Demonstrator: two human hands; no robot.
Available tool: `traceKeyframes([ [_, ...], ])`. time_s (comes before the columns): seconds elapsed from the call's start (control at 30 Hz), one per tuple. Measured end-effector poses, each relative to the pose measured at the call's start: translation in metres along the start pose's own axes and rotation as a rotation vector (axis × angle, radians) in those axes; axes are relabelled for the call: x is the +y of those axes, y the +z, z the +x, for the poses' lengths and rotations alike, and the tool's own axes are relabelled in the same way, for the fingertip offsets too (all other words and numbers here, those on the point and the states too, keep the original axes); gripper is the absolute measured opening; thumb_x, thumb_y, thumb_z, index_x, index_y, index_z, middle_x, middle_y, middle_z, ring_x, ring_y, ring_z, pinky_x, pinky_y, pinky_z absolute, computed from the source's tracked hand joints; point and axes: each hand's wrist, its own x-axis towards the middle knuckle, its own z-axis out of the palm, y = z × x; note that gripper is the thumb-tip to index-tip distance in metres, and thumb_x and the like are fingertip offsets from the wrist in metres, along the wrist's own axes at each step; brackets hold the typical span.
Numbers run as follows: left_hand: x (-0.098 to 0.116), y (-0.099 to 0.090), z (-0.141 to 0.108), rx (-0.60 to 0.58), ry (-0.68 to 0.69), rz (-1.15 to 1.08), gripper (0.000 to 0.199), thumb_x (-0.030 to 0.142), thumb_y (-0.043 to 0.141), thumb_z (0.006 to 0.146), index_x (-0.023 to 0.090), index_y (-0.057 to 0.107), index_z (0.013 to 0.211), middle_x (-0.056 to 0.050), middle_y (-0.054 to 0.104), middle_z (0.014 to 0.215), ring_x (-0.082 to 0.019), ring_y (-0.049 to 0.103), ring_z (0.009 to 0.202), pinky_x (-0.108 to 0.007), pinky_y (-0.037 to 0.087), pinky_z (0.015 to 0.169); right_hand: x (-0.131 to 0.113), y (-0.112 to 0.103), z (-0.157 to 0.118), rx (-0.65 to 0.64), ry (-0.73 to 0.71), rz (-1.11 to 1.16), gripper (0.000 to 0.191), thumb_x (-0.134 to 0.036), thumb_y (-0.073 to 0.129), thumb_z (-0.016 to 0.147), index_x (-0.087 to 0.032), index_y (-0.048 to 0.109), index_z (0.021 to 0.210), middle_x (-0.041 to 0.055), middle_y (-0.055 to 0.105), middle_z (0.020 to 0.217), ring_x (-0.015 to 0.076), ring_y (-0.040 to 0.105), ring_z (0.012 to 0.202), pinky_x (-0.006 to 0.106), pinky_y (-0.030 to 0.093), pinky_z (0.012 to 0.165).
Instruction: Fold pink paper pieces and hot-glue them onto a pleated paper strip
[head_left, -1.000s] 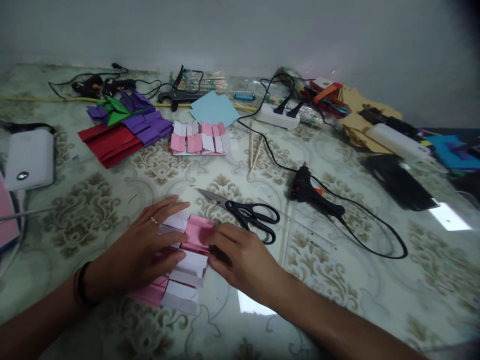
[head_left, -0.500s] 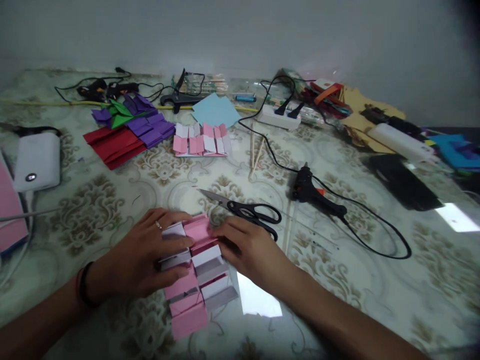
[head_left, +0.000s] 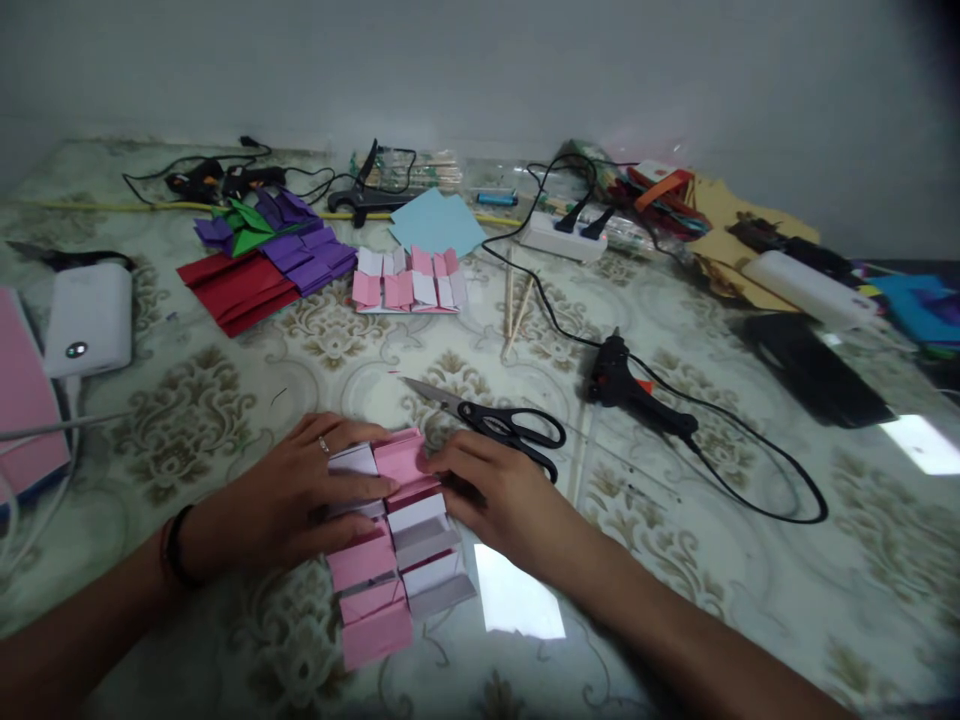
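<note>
A folded pink-and-white paper piece [head_left: 377, 630], made of creased flaps in two columns, lies on the patterned tabletop in front of me. My left hand [head_left: 304, 490] rests across its upper left part, fingers stretched and apart, pressing the flaps. At the upper right edge, my right hand [head_left: 506, 495] pinches the paper by a pink flap; its fingertips are partly hidden. Just beyond my right hand are black-handled scissors [head_left: 514, 425], blades pointing left. A similar pink-and-white folded piece [head_left: 409, 282] sits farther back, beside light blue paper sheets [head_left: 437, 222].
A black glue gun [head_left: 637, 390] with a looping cord lies right of the scissors. Wooden sticks [head_left: 517, 315] lie behind. A white power bank [head_left: 90, 320] stands left, red folded paper [head_left: 240, 290] back left. The power strip [head_left: 562, 237] and black phone-like slab [head_left: 817, 370] are farther right.
The view has shifted slightly, so the table things appear a little farther right. Both hands keep nearly the same places on the folded paper.
</note>
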Motion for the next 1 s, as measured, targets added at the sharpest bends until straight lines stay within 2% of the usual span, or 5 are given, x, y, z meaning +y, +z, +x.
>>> traceKeyframes([
  [0.67, -0.0021, 0.0060, -0.0010, 0.056, 0.021, 0.037, 0.024, 0.039, 0.063, 0.096, 0.033, 0.073, 0.117, -0.003, 0.051, 0.151, -0.024, 0.054, 0.131, -0.040, 0.041, 0.109, 0.0015, 0.0014, -0.0007, -0.009, 0.014, 0.041, 0.011, -0.012, 0.066, 0.092, -0.017, 0.067, 0.102, 0.0044, 0.067, 0.097, 0.0158, 0.065, 0.089, 0.025, 0.051, 0.078],
  [0.87, -0.0013, 0.0046, -0.0003, 0.036, -0.001, 0.033, 0.023, 0.041, 0.063, 0.096, 0.035, 0.073, 0.116, -0.001, 0.052, 0.151, -0.023, 0.055, 0.127, -0.039, 0.041, 0.108, 0.0020, 0.0006, -0.0010, -0.027, 0.015, 0.031, 0.009, -0.014, 0.065, 0.093, -0.017, 0.068, 0.101, 0.0050, 0.067, 0.098, 0.0153, 0.065, 0.090, 0.025, 0.051, 0.079],
  [1.0, -0.0012, 0.0046, -0.0005, 0.053, 0.011, 0.031, 0.024, 0.040, 0.063, 0.096, 0.034, 0.072, 0.118, -0.002, 0.051, 0.151, -0.023, 0.054, 0.129, -0.040, 0.040, 0.109, 0.0038, 0.0018, -0.0012, -0.022, -0.036, 0.023, 0.016, -0.019, 0.061, 0.098, -0.019, 0.070, 0.111, 0.0056, 0.068, 0.099, 0.0156, 0.064, 0.091, 0.025, 0.050, 0.079],
])
